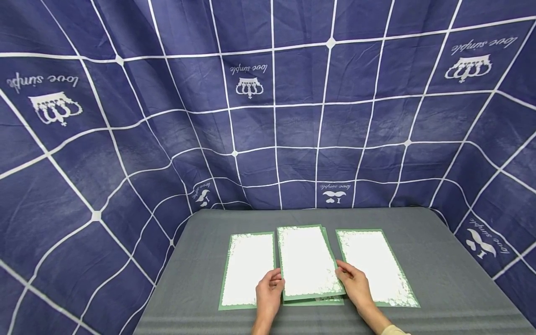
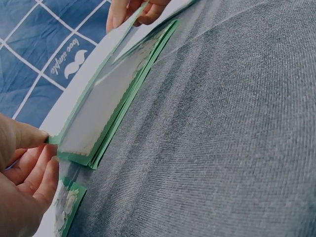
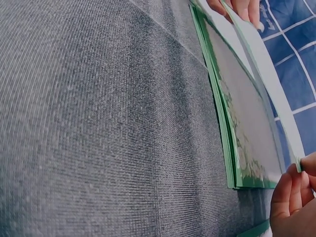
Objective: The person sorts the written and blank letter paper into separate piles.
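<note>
A white sheet of paper [image 1: 307, 263] with a green floral border is raised at its near edge over the middle of the table. My left hand [image 1: 269, 294] pinches its left near corner between thumb and fingers. At the opposite side, my right hand [image 1: 354, 283] pinches the right near corner the same way. Beneath it lies a stack of similar green-edged sheets [image 2: 94, 118], visible through the gap in both wrist views. Most of that stack is covered by the raised sheet in the head view.
One bordered sheet [image 1: 248, 270] lies flat to the left, and another bordered sheet [image 1: 372, 265] lies to the right, partly behind my right hand. Grey ribbed cloth [image 1: 188, 279] covers the table. A blue curtain [image 1: 293, 125] with white grid lines hangs behind and along the sides.
</note>
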`<state>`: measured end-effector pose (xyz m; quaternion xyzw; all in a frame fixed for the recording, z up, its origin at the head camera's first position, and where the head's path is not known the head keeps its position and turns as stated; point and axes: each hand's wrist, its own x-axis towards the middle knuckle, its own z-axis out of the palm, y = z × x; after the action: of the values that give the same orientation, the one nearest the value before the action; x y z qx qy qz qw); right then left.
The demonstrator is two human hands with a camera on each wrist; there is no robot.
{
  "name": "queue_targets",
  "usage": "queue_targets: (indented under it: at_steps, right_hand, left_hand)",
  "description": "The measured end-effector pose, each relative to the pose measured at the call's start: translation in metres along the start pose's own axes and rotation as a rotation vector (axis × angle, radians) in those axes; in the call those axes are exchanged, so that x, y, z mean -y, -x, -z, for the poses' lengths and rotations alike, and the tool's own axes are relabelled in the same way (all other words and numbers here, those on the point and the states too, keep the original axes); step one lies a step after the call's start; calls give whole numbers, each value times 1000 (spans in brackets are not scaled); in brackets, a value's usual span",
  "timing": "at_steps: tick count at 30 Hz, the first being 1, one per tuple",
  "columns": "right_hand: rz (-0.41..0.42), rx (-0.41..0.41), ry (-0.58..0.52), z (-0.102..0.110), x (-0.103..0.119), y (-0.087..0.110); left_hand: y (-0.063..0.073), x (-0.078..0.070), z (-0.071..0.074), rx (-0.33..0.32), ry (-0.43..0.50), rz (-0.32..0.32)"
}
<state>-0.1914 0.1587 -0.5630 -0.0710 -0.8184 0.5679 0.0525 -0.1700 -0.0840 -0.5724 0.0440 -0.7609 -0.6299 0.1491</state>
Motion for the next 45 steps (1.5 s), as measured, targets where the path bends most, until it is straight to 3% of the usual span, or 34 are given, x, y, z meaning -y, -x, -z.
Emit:
queue_targets:
  at_steps: [10, 20, 33, 36, 39, 45]
  right_hand:
    - [5, 29, -51, -8, 2, -2]
    - [-7, 96, -159, -31, 5, 6]
    - [117, 136, -229, -72, 19, 13]
    - [126, 158, -240, -75, 37, 20]
    - [131, 170, -243, -83, 42, 21]
    - [179, 176, -225, -104, 30, 16]
  left_hand:
    - [-4, -1, 9, -17, -12, 18]
    - [-5, -5, 31, -108, -71, 10]
    - [-3, -3, 61, -283, -200, -54]
    - [-4, -2, 68, -310, -237, -41]
    - [-4, -3, 74, -332, -276, -19]
    - [-3, 0, 82, -363, -335, 3]
